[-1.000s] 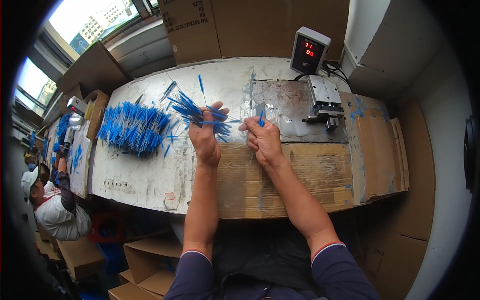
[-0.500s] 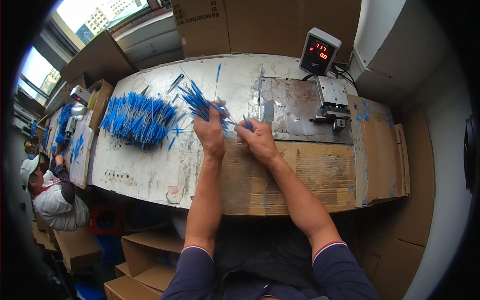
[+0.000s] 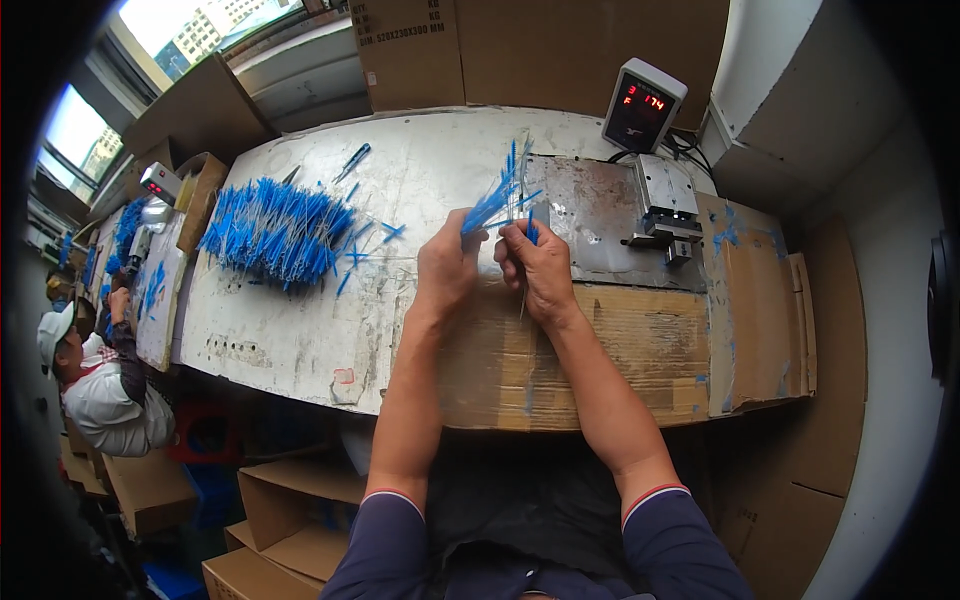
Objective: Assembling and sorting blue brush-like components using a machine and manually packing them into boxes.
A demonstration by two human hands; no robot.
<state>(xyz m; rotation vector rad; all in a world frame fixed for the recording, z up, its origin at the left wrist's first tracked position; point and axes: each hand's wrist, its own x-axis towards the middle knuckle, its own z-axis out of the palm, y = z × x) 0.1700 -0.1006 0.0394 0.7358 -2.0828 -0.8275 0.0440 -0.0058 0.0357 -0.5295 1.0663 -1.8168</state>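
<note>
My left hand [image 3: 449,262] is closed around a fanned bundle of thin blue-tipped wire pieces [image 3: 490,205], slightly blurred, their tips pointing up and to the right. Close to its right, my right hand [image 3: 540,262] pinches at least one blue-tipped wire piece [image 3: 532,231]. A thin wire end hangs below its fingers. Both hands are above the bench, by the left edge of the metal plate [image 3: 590,215]. On the left lies a large pile of the same blue-tipped wire pieces [image 3: 275,232], with several loose ones beside it.
A metal fixture block [image 3: 667,200] stands on the plate's right side. Behind it is a white display box [image 3: 644,105] with red digits. Flattened cardboard [image 3: 620,350] covers the bench's near right. A pen-like tool [image 3: 352,161] lies behind the pile. A co-worker [image 3: 105,390] sits far left.
Both hands have moved right, and the bundle now leans right instead of left. The loose piece at the back of the bench is no longer there. The display digits have changed.
</note>
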